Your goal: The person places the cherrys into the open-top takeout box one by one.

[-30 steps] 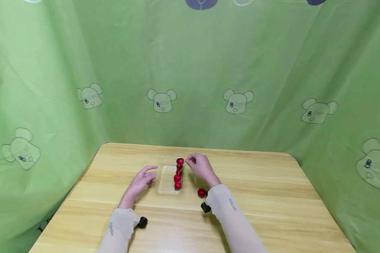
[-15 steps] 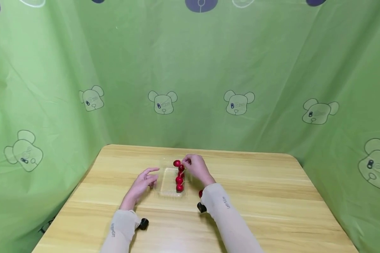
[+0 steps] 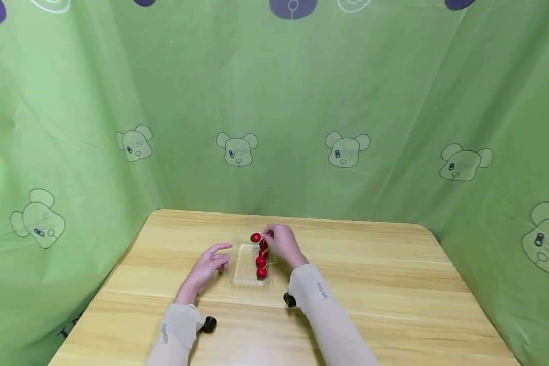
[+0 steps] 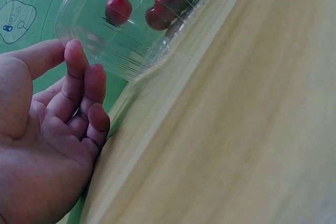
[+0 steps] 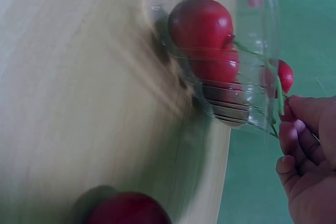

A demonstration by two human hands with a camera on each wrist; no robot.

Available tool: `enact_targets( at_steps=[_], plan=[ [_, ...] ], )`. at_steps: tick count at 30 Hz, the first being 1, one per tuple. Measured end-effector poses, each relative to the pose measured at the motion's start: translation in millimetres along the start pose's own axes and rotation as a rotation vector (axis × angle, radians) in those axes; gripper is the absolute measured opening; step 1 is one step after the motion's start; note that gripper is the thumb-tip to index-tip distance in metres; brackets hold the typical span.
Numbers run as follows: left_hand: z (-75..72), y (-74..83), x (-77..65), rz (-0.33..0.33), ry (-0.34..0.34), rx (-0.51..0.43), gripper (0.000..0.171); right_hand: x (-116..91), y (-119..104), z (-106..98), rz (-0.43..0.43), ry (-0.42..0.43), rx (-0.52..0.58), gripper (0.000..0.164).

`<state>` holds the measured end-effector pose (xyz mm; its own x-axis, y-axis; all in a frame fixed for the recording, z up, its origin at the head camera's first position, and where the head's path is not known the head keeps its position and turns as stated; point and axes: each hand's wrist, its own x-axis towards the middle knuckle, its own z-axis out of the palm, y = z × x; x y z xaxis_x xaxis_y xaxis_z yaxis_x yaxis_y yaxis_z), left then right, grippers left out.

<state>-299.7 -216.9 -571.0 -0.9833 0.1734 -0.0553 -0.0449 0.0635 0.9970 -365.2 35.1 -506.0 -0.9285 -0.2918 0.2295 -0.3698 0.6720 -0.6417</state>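
Observation:
In the head view, my right hand point(image 3: 283, 244) is over the far right corner of a clear plastic box point(image 3: 242, 280). Its thumb and finger pinch the green stem point(image 5: 281, 95) of a red cherry point(image 3: 255, 237). This cherry hangs at the box's far end, visible through the clear wall in the left wrist view. Several cherries point(image 3: 261, 262) are lined up along the box's right side, some stems pointing over the rim. My left hand point(image 3: 206, 265) is at the box's left edge, fingers loosely bent, fingertips point(image 4: 76, 53) near or touching the rim; firm contact cannot be made out.
Another cherry point(image 5: 128, 211) lies on the wooden table point(image 3: 393, 284), mostly hidden by the right sleeve in the head view. Black wrist cameras point(image 3: 208, 324) stick out below both sleeves. A green curtain point(image 3: 283, 101) surrounds the table's back and sides.
My right hand has moved left, carrying the cherry by its stem from above the row to its left. The left hand has kept its place beside the box.

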Motion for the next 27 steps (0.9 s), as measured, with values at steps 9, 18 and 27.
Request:
enact_targets(
  at_steps=[9, 18, 27],
  plan=[
    [-2.2, -3.0, 2.2, -0.001, -0.007, -0.013, 0.053, 2.2, 1.0, 5.6, 0.025, 0.003, 0.001, 0.006],
    [-1.5, -2.6, 2.9, 0.001, -0.003, -0.018, 0.052, 3.5, 4.0, 10.1, 0.037, 0.006, 0.006, 0.005],
    [-2.0, -2.1, 2.9, -0.003, 0.000, -0.008, 0.052, 2.7, 6.6, 18.7, 0.050, 0.034, -0.016, 0.004]
  ],
)
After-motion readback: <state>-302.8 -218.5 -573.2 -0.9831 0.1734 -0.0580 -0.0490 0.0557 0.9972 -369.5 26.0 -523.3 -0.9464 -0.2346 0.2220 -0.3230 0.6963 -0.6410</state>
